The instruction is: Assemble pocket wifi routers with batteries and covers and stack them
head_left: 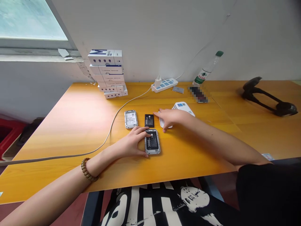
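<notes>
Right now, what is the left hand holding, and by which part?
The left hand holds the battery-fitted device by its left edge, forefinger near the top corner, thumb near the bottom.

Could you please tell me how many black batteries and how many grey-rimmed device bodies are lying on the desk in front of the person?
Black 3000 mAh batteries: 2 (one loose, one seated in a device)
Grey-rimmed device bodies: 2
Total: 4

Window daylight's pretty bright (28, 20), with soft glare on the counter (54, 131), and the right hand (172, 118) throws only a faint shadow. Edges look bowed.
</notes>
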Demonstrator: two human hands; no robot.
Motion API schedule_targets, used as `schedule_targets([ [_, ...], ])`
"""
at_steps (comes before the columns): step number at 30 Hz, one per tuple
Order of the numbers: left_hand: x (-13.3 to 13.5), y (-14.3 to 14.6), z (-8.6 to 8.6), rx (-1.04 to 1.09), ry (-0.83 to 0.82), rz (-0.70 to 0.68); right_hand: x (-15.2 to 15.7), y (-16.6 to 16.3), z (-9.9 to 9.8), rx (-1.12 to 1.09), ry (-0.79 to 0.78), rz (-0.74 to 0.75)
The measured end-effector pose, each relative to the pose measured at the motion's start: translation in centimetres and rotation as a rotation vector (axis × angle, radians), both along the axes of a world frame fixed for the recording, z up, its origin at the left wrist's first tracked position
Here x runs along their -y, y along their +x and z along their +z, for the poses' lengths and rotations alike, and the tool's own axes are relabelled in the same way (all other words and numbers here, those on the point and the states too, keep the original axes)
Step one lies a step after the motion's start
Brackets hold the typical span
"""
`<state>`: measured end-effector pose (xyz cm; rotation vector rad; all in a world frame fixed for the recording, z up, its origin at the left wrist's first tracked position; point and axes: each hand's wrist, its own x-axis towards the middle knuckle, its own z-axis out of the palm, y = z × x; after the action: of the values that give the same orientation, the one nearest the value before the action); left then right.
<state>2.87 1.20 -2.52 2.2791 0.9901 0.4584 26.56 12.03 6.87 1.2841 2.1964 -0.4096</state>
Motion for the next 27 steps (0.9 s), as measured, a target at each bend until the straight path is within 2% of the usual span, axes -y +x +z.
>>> schedule_targets([
  [5,-0.1,0.1,0.0,0.052,-0.003,-0.002,0.3,1.6,0.3,-0.143,0.065,0.027],
  [9,0.1,0.2,-0.2,0.106,-0.042,0.04,1.7,3.0,0.8,-0.557,0.148,0.094],
  [12,0.2,0.2,-0.3,0.134,-0.079,0.092,3.4,3.5,0.0,-0.927,0.078,0.107],
  [14,0.3,0.2,-0.4,0.153,-0.099,0.116,4.6,3.7,-1.3,-1.068,0.011,0.07],
  [17,0.3,0.2,-0.2,0.177,-0.1,0.108,6.2,3.7,-3.2,-1.065,-0.057,0.01],
  [19,0.3,0.2,0.1,0.168,-0.099,0.098,6.8,3.6,-3.7,-1.003,-0.067,0.015],
  [24,0.4,0.3,0.4,0.126,-0.126,0.112,7.7,3.5,-3.3,-0.776,-0.053,0.074],
  [27,0.4,0.3,0.3,0.124,-0.11,0.11,8.1,3.5,-3.6,-0.744,-0.055,0.148],
])
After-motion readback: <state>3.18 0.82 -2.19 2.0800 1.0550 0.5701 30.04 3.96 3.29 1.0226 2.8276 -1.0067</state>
